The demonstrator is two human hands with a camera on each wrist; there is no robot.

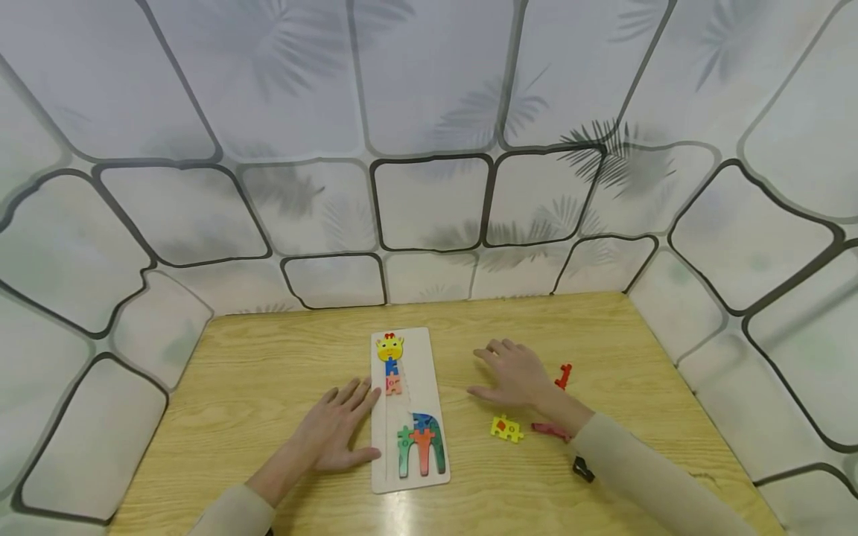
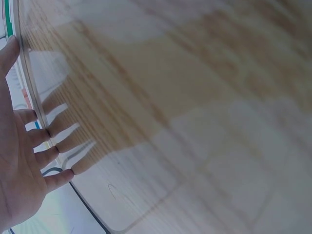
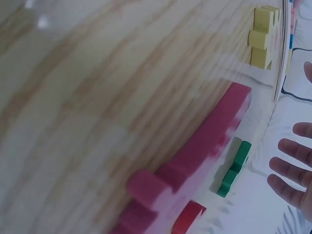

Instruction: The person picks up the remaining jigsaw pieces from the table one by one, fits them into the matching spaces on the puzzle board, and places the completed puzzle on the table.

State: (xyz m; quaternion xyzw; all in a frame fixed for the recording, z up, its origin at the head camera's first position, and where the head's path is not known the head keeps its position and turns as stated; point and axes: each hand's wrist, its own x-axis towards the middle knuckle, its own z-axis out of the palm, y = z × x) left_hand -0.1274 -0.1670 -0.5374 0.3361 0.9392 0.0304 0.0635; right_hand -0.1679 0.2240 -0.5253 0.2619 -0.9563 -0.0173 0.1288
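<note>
A pale wooden puzzle board [image 1: 409,339] lies on the table, with a yellow giraffe head [image 1: 389,348], blue and pink neck pieces, and blue, green and orange body and leg pieces [image 1: 423,450] set in it. My left hand [image 1: 338,432] is spread flat at the board's left edge, fingertips and thumb touching it. Right of the board, my right hand [image 1: 512,372] hovers over the table, fingers loosely extended, holding nothing. Below it lies a loose yellow piece [image 1: 506,429]. A pink piece [image 3: 204,136], a red piece [image 1: 563,376] and a green piece [image 3: 234,168] lie around the right forearm.
The wood-grain table [image 1: 268,357] meets patterned light walls [image 1: 429,201] at its back and sides. A small black object [image 1: 582,469] shows by the right sleeve; its kind is unclear. The right forearm partly covers the pink piece in the head view.
</note>
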